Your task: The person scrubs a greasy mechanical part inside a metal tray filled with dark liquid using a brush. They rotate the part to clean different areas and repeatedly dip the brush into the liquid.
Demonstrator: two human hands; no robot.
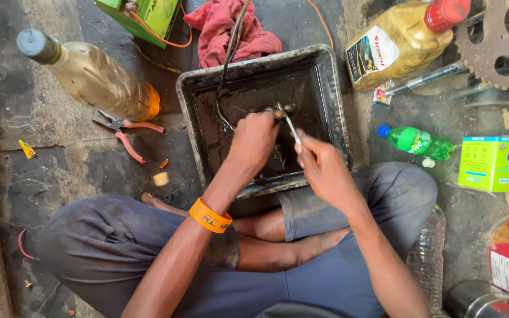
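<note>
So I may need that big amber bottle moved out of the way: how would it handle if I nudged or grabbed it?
The amber bottle lies on its side on the concrete floor, so a nudge would probably roll it, perhaps toward the pliers beside it. It looks largely full of liquid, so likely heavy. With the oily black tray nearby, its surface may be greasy and slippery.

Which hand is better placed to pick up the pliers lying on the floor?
Left, probably. The pliers lie left of the tray, on the left hand side. The right hand is farther away and holds a thin metal tool. The left would first have to release its small part.
</note>
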